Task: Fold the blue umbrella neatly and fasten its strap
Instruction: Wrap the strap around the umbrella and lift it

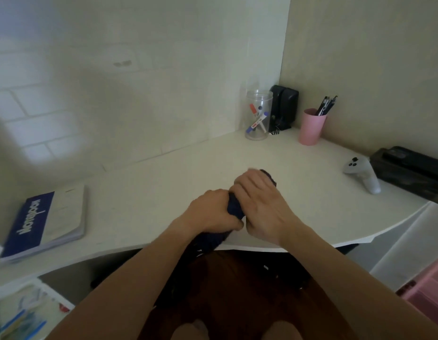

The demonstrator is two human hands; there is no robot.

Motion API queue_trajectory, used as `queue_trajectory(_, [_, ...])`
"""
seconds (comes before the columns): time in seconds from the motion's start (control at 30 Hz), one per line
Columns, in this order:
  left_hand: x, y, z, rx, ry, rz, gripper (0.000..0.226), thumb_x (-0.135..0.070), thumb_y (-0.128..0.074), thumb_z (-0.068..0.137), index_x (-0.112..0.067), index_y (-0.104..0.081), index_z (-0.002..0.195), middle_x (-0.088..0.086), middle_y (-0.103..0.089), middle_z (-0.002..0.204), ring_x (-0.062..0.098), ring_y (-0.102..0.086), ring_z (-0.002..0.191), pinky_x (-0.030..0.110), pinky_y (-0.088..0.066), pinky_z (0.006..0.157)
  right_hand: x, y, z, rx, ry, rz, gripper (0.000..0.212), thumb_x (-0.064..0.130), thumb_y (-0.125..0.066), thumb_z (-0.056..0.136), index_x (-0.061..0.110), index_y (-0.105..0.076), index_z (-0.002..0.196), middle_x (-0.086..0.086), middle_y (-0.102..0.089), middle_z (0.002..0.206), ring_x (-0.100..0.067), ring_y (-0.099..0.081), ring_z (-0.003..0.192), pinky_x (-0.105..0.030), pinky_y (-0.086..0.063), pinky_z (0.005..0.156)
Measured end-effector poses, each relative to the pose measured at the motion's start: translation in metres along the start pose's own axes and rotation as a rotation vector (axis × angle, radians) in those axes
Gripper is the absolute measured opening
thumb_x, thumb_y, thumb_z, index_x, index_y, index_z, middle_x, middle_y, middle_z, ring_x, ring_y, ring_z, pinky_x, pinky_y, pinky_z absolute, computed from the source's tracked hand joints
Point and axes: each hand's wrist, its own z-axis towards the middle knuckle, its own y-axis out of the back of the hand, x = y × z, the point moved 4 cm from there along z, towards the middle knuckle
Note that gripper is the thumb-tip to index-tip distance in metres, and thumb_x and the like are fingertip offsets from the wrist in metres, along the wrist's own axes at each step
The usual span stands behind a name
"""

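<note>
Gripping the rolled blue umbrella (235, 209) at the desk (164, 182) edge, the left hand (213, 212) clenches and the right hand (259, 200) wraps its fabric, which may unroll if either loosens before strapping.

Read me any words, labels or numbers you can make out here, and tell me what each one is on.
"Notebook": white lettering on the blue cover band of the notebook at the desk's left, running sideways.
Markers in the clear jar: label strips, too small to read.
Black case on the right: no readable mark.
White controller: buttons only, no text.
Blue umbrella: no lettering visible.
</note>
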Motion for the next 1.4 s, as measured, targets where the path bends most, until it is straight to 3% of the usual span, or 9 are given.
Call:
queue_trajectory(0.13, [-0.007, 0.014, -0.020, -0.323, 0.231, -0.916, 0.016, -0.010, -0.080, 0.077, -0.006, -0.068, 0.086, 0.009, -0.071, 0.075, 0.025, -0.069, 0.068, 0.040, -0.059, 0.065, 0.011, 0.041, -0.036, -0.238, -0.378, 0.479, 0.085, 0.009, -0.054, 0.077, 0.014, -0.023, 0.156, -0.004, -0.024, 0.157, -0.018, -0.030, 0.144, -0.033, -0.030, 0.118])
queue_trajectory(0.27, [-0.027, 0.014, -0.027, -0.239, 0.344, -1.751, 0.022, -0.006, -0.078, 0.082, 0.000, -0.069, 0.101, 0.021, -0.078, 0.099, 0.030, -0.074, 0.079, 0.040, -0.061, 0.069, 0.065, 0.034, -0.063, -0.013, -0.502, 0.553, 0.104, 0.042, -0.069, 0.077, 0.034, -0.001, 0.155, 0.016, -0.031, 0.135, -0.003, -0.061, 0.090, -0.021, -0.055, 0.070])
queue_trajectory(0.4, [-0.052, 0.021, -0.048, -0.165, 0.204, -1.817, 0.015, -0.006, -0.077, 0.081, -0.001, -0.071, 0.094, 0.015, -0.078, 0.095, 0.027, -0.074, 0.084, 0.040, -0.059, 0.076, 0.064, 0.044, -0.066, -0.121, -0.520, 0.382, 0.073, 0.037, -0.079, 0.079, 0.022, -0.038, 0.138, 0.006, -0.066, 0.099, -0.011, -0.063, 0.054, -0.020, -0.046, 0.044])
queue_trajectory(0.6, [-0.075, 0.039, -0.085, -0.061, -0.124, -1.879, 0.020, -0.010, -0.087, 0.069, -0.011, -0.067, 0.071, 0.004, -0.060, 0.069, 0.016, -0.062, 0.062, 0.028, -0.057, 0.066, 0.066, 0.082, -0.084, 0.059, -0.615, 1.709, 0.033, 0.021, -0.074, 0.090, 0.008, -0.055, 0.114, -0.017, -0.067, 0.089, -0.020, -0.040, 0.036, -0.024, -0.031, 0.036])
queue_trajectory(0.77, [-0.096, 0.039, -0.087, -0.304, 0.033, -1.785, 0.029, -0.013, -0.086, 0.075, -0.010, -0.057, 0.070, 0.005, -0.056, 0.059, 0.017, -0.057, 0.052, 0.029, -0.053, 0.054, 0.058, 0.107, -0.100, -0.280, -0.580, 0.858, 0.052, 0.024, -0.081, 0.082, 0.046, -0.051, 0.118, 0.022, -0.066, 0.108, -0.008, -0.068, 0.072, -0.016, -0.051, 0.066])
queue_trajectory(0.97, [-0.106, 0.046, -0.111, -0.187, -0.275, -1.947, 0.030, -0.028, -0.069, 0.089, -0.008, -0.065, 0.110, 0.015, -0.072, 0.099, 0.030, -0.068, 0.094, 0.048, -0.050, 0.099, 0.032, 0.138, -0.146, -0.111, -0.672, 1.540, 0.020, 0.020, -0.074, 0.089, 0.013, -0.062, 0.104, -0.021, -0.067, 0.085, -0.022, -0.034, 0.045, -0.032, -0.022, 0.044])
queue_trajectory(1.13, [-0.143, -0.001, -0.108, -0.246, -0.129, -2.001, 0.032, -0.026, -0.081, 0.080, -0.010, -0.059, 0.097, 0.004, -0.061, 0.078, 0.021, -0.067, 0.074, 0.036, -0.060, 0.075, 0.005, 0.167, -0.218, -0.283, -0.879, 1.465, 0.036, 0.013, -0.080, 0.074, 0.021, -0.076, 0.108, -0.012, -0.074, 0.112, -0.032, -0.074, 0.091, -0.037, -0.060, 0.070])
queue_trajectory(1.27, [-0.201, -0.061, -0.117, -0.139, 0.058, -1.976, 0.030, -0.028, -0.083, 0.082, -0.010, -0.065, 0.099, 0.004, -0.068, 0.074, 0.019, -0.071, 0.070, 0.033, -0.062, 0.064, 0.000, 0.189, -0.302, -0.232, -0.845, 0.721, 0.068, 0.036, -0.090, 0.069, 0.045, -0.057, 0.128, 0.016, -0.067, 0.118, -0.006, -0.067, 0.105, -0.032, -0.057, 0.088])
queue_trajectory(1.4, [-0.258, -0.142, -0.121, -0.017, 0.285, -1.853, 0.040, -0.033, -0.085, 0.081, -0.008, -0.069, 0.108, 0.009, -0.077, 0.094, 0.024, -0.073, 0.085, 0.038, -0.060, 0.070, 0.005, 0.199, -0.355, -0.005, -0.885, 0.032, 0.090, 0.074, -0.066, 0.070, 0.055, -0.020, 0.144, 0.032, -0.038, 0.128, 0.007, -0.037, 0.116, -0.022, -0.038, 0.098])
